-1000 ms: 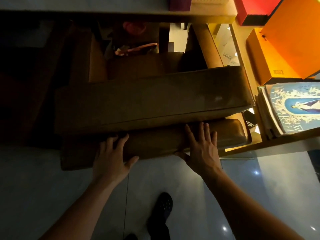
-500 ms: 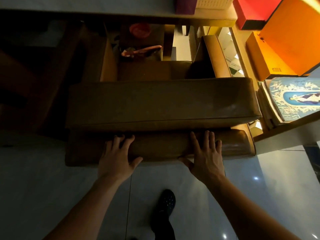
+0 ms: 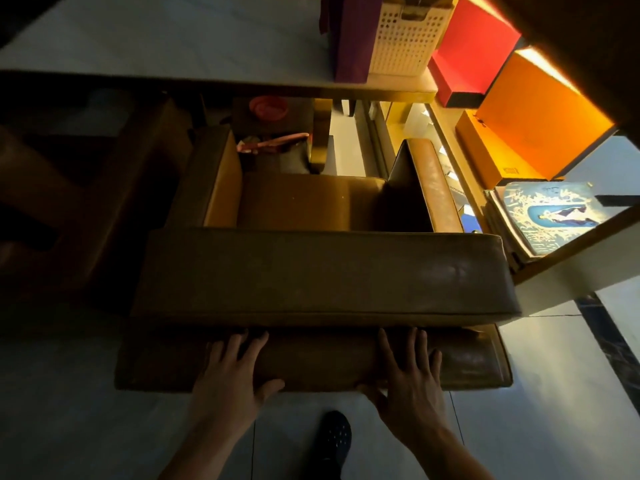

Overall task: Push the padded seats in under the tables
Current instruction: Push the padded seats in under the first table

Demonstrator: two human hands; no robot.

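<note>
The brown leather padded seat (image 3: 325, 275) stands on the pale tiled floor (image 3: 554, 393), its front end beneath the white-topped counter (image 3: 173, 46). The left hand (image 3: 232, 379) and right hand (image 3: 408, 382) press flat against the seat's lower back edge, each grip spread with straight fingers. A black shoe (image 3: 334, 436) shows below between the arms.

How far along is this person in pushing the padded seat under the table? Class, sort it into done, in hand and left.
Done: the brown padded armchair's front end sits at the white tabletop's edge. In hand: the left hand and right hand press flat on its low back edge. Left: the backrest and most of the seat lie outside the tabletop, so more pushing seems needed.
</note>
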